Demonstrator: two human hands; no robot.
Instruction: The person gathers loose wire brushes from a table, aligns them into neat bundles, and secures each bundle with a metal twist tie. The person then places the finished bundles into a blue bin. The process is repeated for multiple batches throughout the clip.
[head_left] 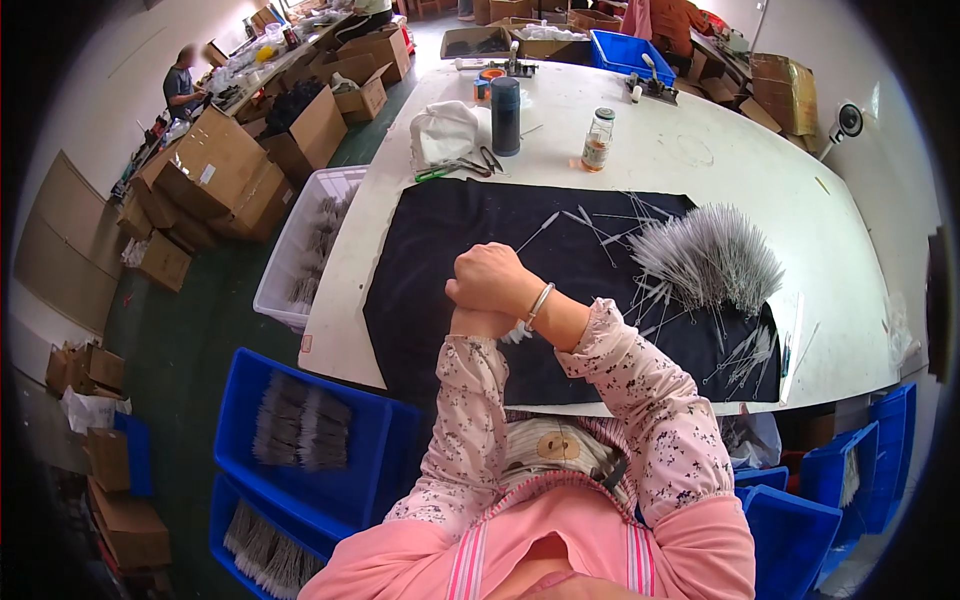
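My right hand (492, 278) is closed and crosses over my left hand (480, 322), above the left part of a dark cloth (430, 250). A silver bangle circles my right wrist. What the right fingers hold, if anything, is hidden. My left hand's fingers are covered by the right hand. White bristles (516, 333) show just beside it, under the right wrist; whether the left hand holds them is unclear. Beyond my hands lie loose thin brushes (540, 232) with wire stems. A large heap of grey-white brushes (710, 258) rests on the cloth's right side, with a smaller bunch (742, 358) nearer me.
On the white table (720, 150) stand a dark flask (506, 118), a glass jar (598, 140), a white cloth (444, 134) and scissors (490, 160). Blue bins (380, 460) holding brushes flank me, and a white crate (275, 265) is at left. Cardboard boxes and other people are farther back.
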